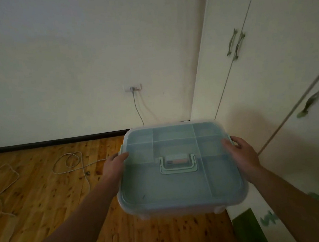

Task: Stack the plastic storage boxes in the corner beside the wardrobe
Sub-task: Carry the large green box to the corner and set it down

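**Both hands on the box at the wardrobe corner**

The left hand [116, 161] grips the left side of the plastic storage box [180, 189]: the thumb lies on top of the lid and the fingers curl round the edge, out of sight. The right hand [240, 150] clasps the right side the same way, thumb over the rim. Both arms reach forward, with the box level between them.

The box is clear-walled, with a cloudy blue-green lid [145, 180] and a pale green carry handle [177, 165] folded flat in the middle. A pale green latch [121, 149] shows just beyond the left thumb. Through the lid you can see a tray split into compartments, smaller ones along the far side and wider ones nearer the person. Under the handle lies something small, pinkish-orange with a dark end [175, 161]; I cannot tell what it is. What else the compartments hold is too blurred to make out.

The box sits over the far right corner of the wooden floor [45, 200], where the wall [71, 61] meets the wardrobe [277, 80], its right side just beside the wardrobe. Two stubby feet show beneath it; whether they touch the boards I cannot tell.

A socket [132, 88] on the wall has a grey cable [138, 111] dropping behind the box. A white cord [69, 162] loops across the floor to the left. The wardrobe doors carry green handles [235, 44].
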`<state>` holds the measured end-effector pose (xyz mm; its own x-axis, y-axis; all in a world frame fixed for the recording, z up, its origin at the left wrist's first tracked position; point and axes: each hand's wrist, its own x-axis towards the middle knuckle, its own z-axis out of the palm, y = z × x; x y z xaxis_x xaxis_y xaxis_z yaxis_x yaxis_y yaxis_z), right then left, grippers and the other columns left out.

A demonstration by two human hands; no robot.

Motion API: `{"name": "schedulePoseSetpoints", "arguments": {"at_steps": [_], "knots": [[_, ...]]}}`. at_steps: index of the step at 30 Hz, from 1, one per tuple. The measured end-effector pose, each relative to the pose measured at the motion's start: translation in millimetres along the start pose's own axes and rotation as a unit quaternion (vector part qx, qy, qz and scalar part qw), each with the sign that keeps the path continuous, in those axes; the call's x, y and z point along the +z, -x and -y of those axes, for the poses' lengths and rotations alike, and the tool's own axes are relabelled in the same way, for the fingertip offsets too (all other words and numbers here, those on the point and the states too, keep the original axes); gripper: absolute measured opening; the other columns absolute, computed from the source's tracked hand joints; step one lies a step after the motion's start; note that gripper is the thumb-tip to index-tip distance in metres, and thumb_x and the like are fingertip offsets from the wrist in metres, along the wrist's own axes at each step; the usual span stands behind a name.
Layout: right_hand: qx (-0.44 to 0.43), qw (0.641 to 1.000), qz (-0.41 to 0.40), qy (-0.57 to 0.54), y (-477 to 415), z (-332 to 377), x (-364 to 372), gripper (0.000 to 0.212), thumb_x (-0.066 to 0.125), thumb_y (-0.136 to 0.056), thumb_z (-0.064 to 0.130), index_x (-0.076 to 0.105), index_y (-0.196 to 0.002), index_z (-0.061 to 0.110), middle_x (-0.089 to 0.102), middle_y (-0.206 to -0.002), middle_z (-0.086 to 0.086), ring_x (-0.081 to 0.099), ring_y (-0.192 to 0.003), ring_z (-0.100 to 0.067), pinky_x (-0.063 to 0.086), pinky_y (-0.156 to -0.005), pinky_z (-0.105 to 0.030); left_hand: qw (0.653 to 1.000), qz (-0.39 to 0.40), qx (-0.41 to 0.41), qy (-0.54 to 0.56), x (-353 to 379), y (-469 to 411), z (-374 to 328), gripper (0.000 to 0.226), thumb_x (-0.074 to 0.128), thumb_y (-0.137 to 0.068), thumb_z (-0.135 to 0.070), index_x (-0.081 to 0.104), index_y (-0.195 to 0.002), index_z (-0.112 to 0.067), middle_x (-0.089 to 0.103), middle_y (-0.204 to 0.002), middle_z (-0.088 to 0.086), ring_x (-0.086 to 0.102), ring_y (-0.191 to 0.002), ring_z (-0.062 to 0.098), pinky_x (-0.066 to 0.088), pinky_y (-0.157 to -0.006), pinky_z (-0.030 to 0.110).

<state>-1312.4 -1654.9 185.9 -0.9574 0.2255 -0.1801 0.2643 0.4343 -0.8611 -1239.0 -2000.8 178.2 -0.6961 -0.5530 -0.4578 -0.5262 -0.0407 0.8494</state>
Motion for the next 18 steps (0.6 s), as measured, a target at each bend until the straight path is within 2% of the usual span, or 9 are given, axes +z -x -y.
{"name": "schedulePoseSetpoints", "arguments": {"at_steps": [6, 11, 18], "knots": [[-0.002, 1.0, 0.007, 0.01, -68.8, 15.6, 22.4, 0.057, 0.06, -0.083, 0.057, 0.054, -0.131, 0.028, 0.06, -0.122, -0.005, 0.057, -0.1, -0.024, 0.044, -0.081, -0.033, 1.0, -0.003, 0.004, 0.016, 23.9, -53.6, -30.1, 0.049, 0.058, -0.093, -0.035, 0.051, -0.138, -0.017, 0.058, -0.123, 0.007, 0.055, -0.102, 0.025, 0.047, -0.076, 0.041], [-0.01, 1.0, 0.013, -0.005, -146.9, 33.6, 37.1, 0.054, 0.06, -0.083, 0.056, 0.056, -0.129, 0.029, 0.061, -0.12, -0.004, 0.058, -0.098, -0.023, 0.046, -0.083, -0.034, 1.0, -0.024, 0.004, 0.019, 59.8, -105.8, -64.3, 0.047, 0.058, -0.093, -0.035, 0.052, -0.136, -0.016, 0.057, -0.116, 0.005, 0.054, -0.098, 0.023, 0.046, -0.074, 0.04], [-0.017, 0.999, 0.029, -0.002, -249.5, 58.7, 48.8, 0.054, 0.06, -0.082, 0.058, 0.055, -0.128, 0.031, 0.06, -0.111, 0.001, 0.058, -0.096, -0.02, 0.047, -0.083, -0.035, 0.999, -0.039, 0.005, 0.032, 110.9, -171.3, -113.9, 0.045, 0.058, -0.093, -0.035, 0.055, -0.134, -0.016, 0.059, -0.122, 0.007, 0.056, -0.103, 0.026, 0.048, -0.077, 0.041]]}}
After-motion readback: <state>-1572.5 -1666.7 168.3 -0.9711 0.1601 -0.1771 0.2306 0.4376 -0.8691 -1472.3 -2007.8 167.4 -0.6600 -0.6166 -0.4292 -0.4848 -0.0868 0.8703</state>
